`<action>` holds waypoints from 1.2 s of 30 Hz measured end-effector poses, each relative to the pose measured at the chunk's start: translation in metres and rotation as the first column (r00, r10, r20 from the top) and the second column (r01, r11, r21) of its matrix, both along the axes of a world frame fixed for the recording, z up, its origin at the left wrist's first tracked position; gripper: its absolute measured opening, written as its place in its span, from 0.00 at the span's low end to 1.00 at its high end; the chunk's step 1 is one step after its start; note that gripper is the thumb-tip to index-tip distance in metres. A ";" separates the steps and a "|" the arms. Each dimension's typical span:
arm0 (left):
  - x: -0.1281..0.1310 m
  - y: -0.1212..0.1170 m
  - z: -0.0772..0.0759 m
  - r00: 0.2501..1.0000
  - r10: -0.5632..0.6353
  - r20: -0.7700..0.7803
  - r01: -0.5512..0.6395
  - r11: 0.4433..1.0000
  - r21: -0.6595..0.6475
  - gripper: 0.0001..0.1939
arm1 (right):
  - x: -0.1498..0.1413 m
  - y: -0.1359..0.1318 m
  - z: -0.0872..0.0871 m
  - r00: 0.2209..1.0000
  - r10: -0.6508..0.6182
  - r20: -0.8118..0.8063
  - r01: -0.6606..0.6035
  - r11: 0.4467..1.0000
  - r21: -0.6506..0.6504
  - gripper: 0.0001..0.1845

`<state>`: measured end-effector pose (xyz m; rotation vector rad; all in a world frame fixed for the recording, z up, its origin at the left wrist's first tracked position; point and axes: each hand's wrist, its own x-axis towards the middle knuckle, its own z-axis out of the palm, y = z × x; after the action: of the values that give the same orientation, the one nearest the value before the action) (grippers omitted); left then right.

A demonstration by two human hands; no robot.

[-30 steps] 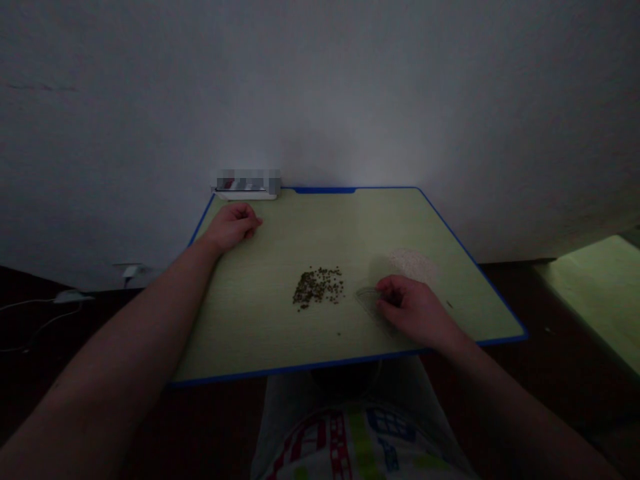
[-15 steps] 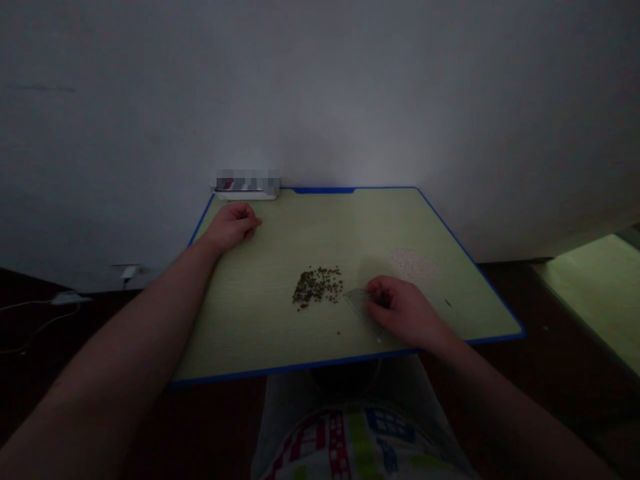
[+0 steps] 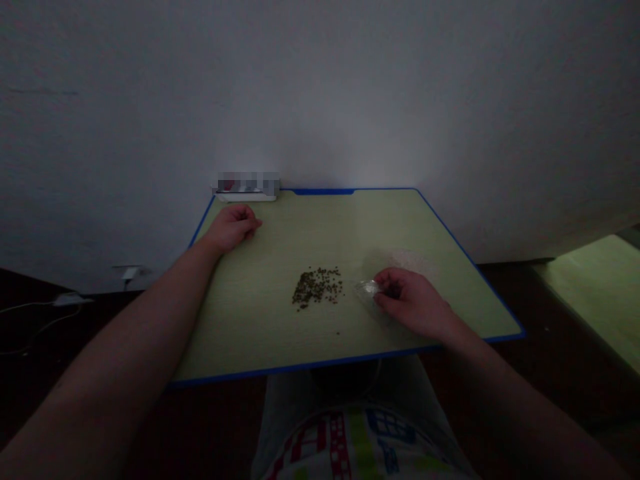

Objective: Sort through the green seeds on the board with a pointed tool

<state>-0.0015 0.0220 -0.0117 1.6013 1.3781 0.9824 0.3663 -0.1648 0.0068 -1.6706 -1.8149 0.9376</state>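
Right hand (image 3: 413,303): fingers pinched on clear plastic (image 3: 368,288) (its long axis indistinct). Dark grains (image 3: 313,288) lie on the table (image 3: 250,340) just left of the plastic, nearer this hand than the curled left hand (image 3: 230,228), whose contents cannot be told.

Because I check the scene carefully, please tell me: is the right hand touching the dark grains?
Apart. The head view shows a strip of tabletop between the right hand and the dark grains.
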 end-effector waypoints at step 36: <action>0.003 -0.002 0.003 1.000 0.007 -0.024 -0.006 1.000 0.011 0.11 | -0.015 -0.004 -0.004 0.999 0.051 -0.006 -0.051 0.999 -0.017 0.08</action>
<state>0.0010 0.0203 -0.0084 1.6224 1.3970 0.9794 0.3512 -0.1689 0.0030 -1.6376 -1.8590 0.9806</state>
